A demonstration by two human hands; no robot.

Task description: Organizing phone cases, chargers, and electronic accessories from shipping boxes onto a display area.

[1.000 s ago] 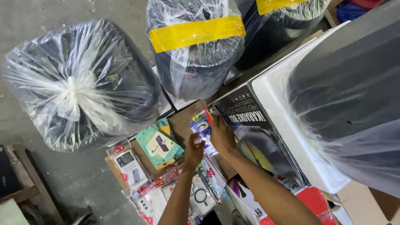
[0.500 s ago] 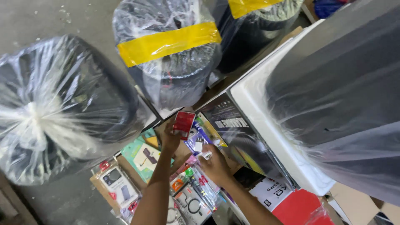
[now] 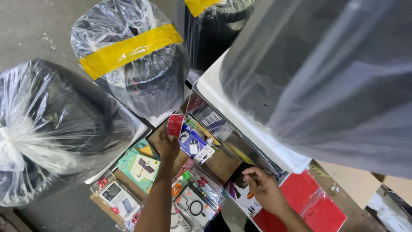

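Nearest the camera, the right hand (image 3: 265, 189) hangs with fingers loosely curled and apart, holding nothing, just over the edge of a glossy dark box (image 3: 240, 148) and beside a red packet (image 3: 304, 202) at the lower right. Further out, the left hand (image 3: 167, 144) is raised and pinched on a small red card packet (image 3: 175, 124), which stands nearly upright, its long axis running up and away from the wrist. Just to the right of that hand, touching or almost touching the red packet, lies a blue blister pack (image 3: 195, 146), tilted on the diagonal — the left hand is clearly the nearer of the two to it, the right well apart. Below the left forearm spreads a litter of packaged accessories: a green carton (image 3: 139, 165), a clear-fronted phone case pack (image 3: 118, 199), a ring-shaped item in plastic (image 3: 195, 208). Beyond these stand bulky black bundles in clear plastic — one banded with yellow tape (image 3: 128, 49) — and a large white-edged block under film (image 3: 253, 120) crowding the right side.
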